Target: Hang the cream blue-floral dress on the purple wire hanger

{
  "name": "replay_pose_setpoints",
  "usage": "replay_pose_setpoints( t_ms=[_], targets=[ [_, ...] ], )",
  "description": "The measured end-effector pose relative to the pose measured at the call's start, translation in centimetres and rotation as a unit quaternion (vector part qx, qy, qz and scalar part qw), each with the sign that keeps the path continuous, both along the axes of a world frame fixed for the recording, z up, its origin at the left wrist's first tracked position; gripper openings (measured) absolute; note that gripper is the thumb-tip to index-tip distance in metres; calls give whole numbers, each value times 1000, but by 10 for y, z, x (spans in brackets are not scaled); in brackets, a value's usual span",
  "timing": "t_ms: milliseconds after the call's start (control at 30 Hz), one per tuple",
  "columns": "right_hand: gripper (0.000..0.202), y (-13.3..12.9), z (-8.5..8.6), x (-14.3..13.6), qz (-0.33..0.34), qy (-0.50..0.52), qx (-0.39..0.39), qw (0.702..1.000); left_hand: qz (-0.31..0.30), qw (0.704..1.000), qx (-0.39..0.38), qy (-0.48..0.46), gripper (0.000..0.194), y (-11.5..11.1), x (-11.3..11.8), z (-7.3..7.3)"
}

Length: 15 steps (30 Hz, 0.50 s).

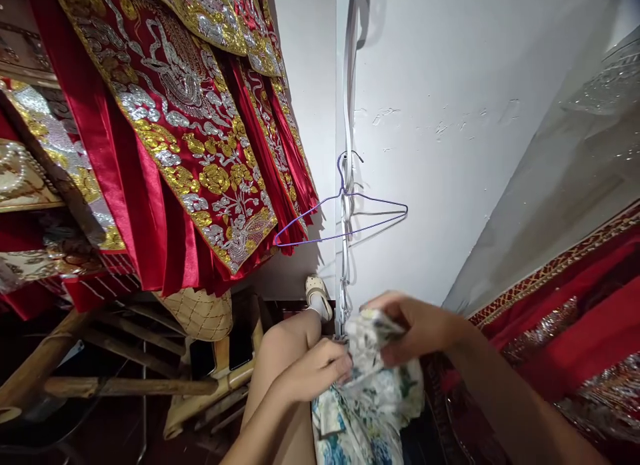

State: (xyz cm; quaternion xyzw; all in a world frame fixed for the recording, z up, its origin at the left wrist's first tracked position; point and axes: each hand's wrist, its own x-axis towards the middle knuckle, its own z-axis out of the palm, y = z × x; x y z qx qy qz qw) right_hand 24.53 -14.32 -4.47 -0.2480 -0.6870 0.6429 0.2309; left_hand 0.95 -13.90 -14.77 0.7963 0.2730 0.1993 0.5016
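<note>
A white cloth garment (360, 411) with a blue and green flower print lies bunched over my lap. My right hand (413, 325) is closed on a gathered fold of it, thumb below and fingers above. At the left edge of the same fold, my left hand (317, 371) has its fingers curled in and closed on the cloth. The fingertips are partly hidden in the folds, and the cloth is slightly blurred. Beyond my hands, a thin purple clothes hanger (320, 239) hangs bare from a white strap (347, 105) against the wall.
Red embroidered garments (200, 138) with gold and silver sequins hang at the left. Below them stands a bamboo chair (130, 386) with a quilted tan cushion (200, 315). More red beaded fabric (580, 338) is at the right. A beige clog (317, 291) shows on my foot near the white wall (440, 65).
</note>
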Motion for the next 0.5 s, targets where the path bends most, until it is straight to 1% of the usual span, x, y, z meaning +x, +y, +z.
replay_pose_setpoints(
  t_ms=[67, 100, 133, 167, 200, 233, 267, 300, 333, 367, 400, 433, 467, 500],
  targets=[
    [28, 4, 9, 13, -120, 9, 31, 992, -56, 998, -39, 14, 60, -5, -8, -3],
    [27, 6, 12, 18, -182, 26, 39, 982, -62, 997, -53, 13, 51, -7, -11, -1],
    [29, 9, 14, 20, -227, 45, 43, 972, -46, 998, -53, 3, 42, -9, -13, 3],
    [30, 10, 15, 21, -250, 61, 43, 965, -12, 999, -38, -16, 36, -11, -13, 8],
    [29, 11, 15, 18, -246, 68, 43, 966, 30, 999, -13, -37, 38, -13, -11, 14],
    [28, 11, 16, 12, -211, 62, 40, 975, 73, 995, 14, -61, 46, -14, -8, 19],
    [26, 10, 16, 5, -153, 41, 40, 987, 107, 990, 35, -85, 57, -15, -3, 25],
    [24, 9, 17, -3, -90, 9, 51, 995, 127, 985, 46, -105, 64, -16, 2, 30],
    [23, 7, 18, -11, -31, -29, 72, 997, 128, 984, 49, -116, 63, -17, 7, 34],
    [21, 6, 19, -18, 14, -65, 101, 993, 114, 986, 47, -115, 51, -18, 11, 38],
    [21, 5, 20, -22, 41, -91, 131, 986, 98, 989, 47, -101, 34, -18, 13, 40],
    [20, 5, 21, -23, 47, -104, 154, 981, 84, 992, 49, -75, 23, -17, 14, 42],
    [20, 6, 22, -21, 35, -104, 166, 980, 76, 995, 53, -38, 29, -15, 12, 41],
    [20, 9, 23, -17, 5, -91, 172, 981, 75, 995, 60, 4, 38, -12, 9, 40]
  ],
)
